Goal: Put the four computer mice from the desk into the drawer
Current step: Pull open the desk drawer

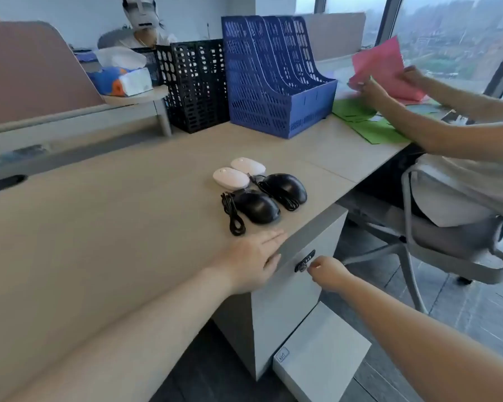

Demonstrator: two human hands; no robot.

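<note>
Four computer mice lie clustered near the desk [99, 227] front edge: two white mice [231, 177] [248, 165] behind two black corded mice [256, 206] [285, 187]. The drawer [291, 285] is closed. Left hand [251, 261]: open, flat on the desk edge. Right hand [328, 272]: fingers pinched at the drawer's combination lock [304, 261].

Open desk around the mice, crowded drawer front

The desk [99, 227] lay bare left of and behind the four mice [259, 188], which sat bunched together with cords [233, 213] looped beside the black pair. The left hand [253, 259] rested flat on the desk edge just before them; the right hand [328, 272] pinched the lock [304, 261] on the shut drawer [291, 288]. A chair [447, 245] stood near on the right.
</note>
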